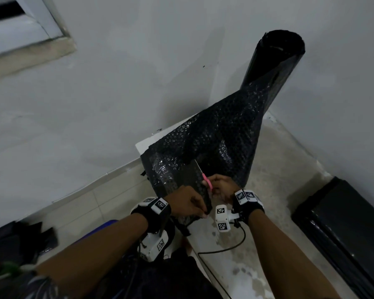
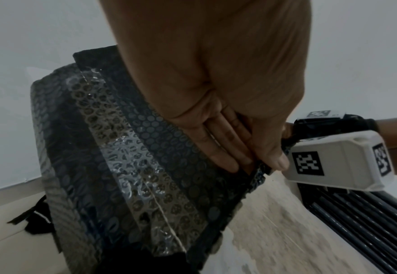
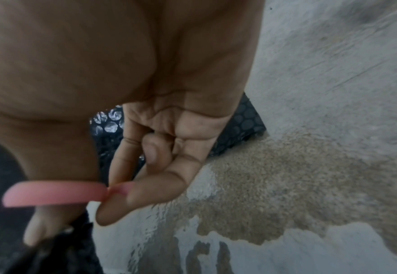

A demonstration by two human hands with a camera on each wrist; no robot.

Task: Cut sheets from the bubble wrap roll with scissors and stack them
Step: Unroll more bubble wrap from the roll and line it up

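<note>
Black bubble wrap roll (image 1: 274,61) stands upright in the corner of the room, leaning near the grey wall (image 1: 138,61). Its loose end runs down toward the person and drapes over a white box-like block (image 1: 145,143) on the floor; only the block's top edge shows, the rest is covered. What is inside the block, if anything, cannot be told.

Left hand (image 1: 188,201) pinches the near edge of the unrolled bubble wrap sheet (image 1: 214,137), thumb on one side, fingers (image 2: 218,146) lying flat against the other, seen clearly in the left wrist view. The sheet there looks folded or layered, with shiny bubble side and matte side both showing.

Right hand (image 1: 222,186) holds the pink-handled scissors (image 1: 205,179), thumb through one pink loop (image 3: 52,194), other fingers curled at the second loop. Blade points up and away into the sheet, at the edge of a cut slit, just right of the left hand. How far apart the blades stand cannot be told.

Floor (image 1: 279,169) is pale concrete with tan stains. Dark scraps or pieces (image 1: 30,236) lie at lower left on the floor; too dim to tell if they are cut sheets. A long black ribbed object (image 1: 343,223) lies at right along the wall. A black cable (image 1: 225,249) runs from the right wrist camera across the floor. A window frame (image 1: 26,29) is at upper left.
</note>
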